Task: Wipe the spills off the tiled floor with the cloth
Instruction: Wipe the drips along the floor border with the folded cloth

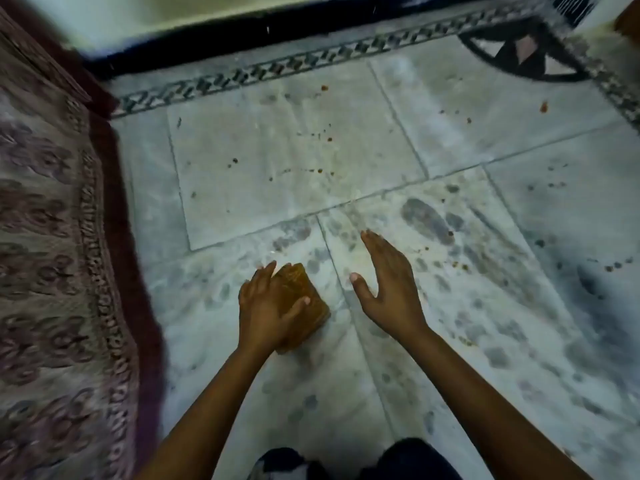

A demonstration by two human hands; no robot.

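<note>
From my station I am watching the left hand (pixel 270 306) grasping the folded brown cloth (pixel 303 284) and pinning it to the tiled floor (pixel 242 140), with the thumb lying across its top and the fingers running along its left edge. I am judging that it is folded into a thick pad to give a firm wiping face. The cloth is sitting on the near tile, just beside a grout line and close in front of the person's knees. The right hand (pixel 388 289) is holding nothing, its fingers straight and loosely spread over the next tile. I cannot tell whether it is touching the floor, but I am reading it as a brace for balance. The spills (pixel 318 171) are showing as small brown specks on the tile ahead, well apart from the cloth, with more scattered far right, so I am judging the wiping barely begun. A patterned rug (pixel 52 237) is bordering the floor on the left, so strokes will need to stop short of its edge.
</note>
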